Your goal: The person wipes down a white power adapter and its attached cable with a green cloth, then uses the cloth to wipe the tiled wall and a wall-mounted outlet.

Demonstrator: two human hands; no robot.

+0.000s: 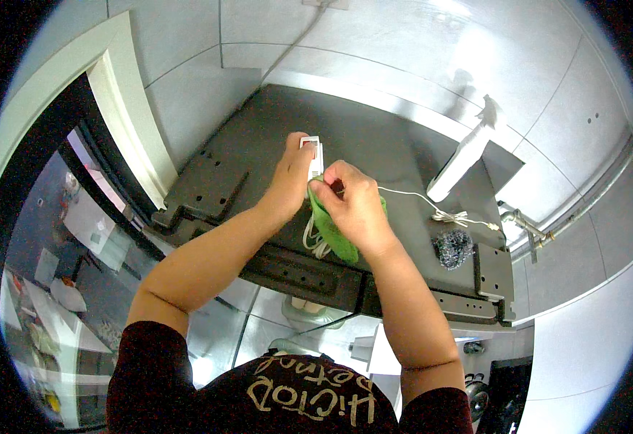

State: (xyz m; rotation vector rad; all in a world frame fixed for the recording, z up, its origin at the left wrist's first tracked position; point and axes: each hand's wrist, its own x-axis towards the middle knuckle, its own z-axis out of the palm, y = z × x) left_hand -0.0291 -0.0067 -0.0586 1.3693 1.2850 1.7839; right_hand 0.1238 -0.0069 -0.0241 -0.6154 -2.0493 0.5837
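My left hand [292, 176] holds a narrow white plastic device, probably a power strip [314, 168], upright, with a red part near its far end. The thumb lies over that red part. In my right hand [357, 203] is a green cloth [338, 238], pinched against the near end of the white strip. Loops of white cord [316, 247] hang beside the cloth, partly hidden by it. Another stretch of thin white cable [452, 218] runs right from behind my right hand to a tied bundle. Both hands are above a dark grey appliance top [360, 130].
A white spray bottle [460, 160] stands at the back right. Near the right edge lies a grey metal scouring pad [453, 249]. Raised brackets [493, 271] line the front edge. Tiled wall [381, 32] rises behind, a doorway [126, 119] is left, and pipes [533, 230] run right.
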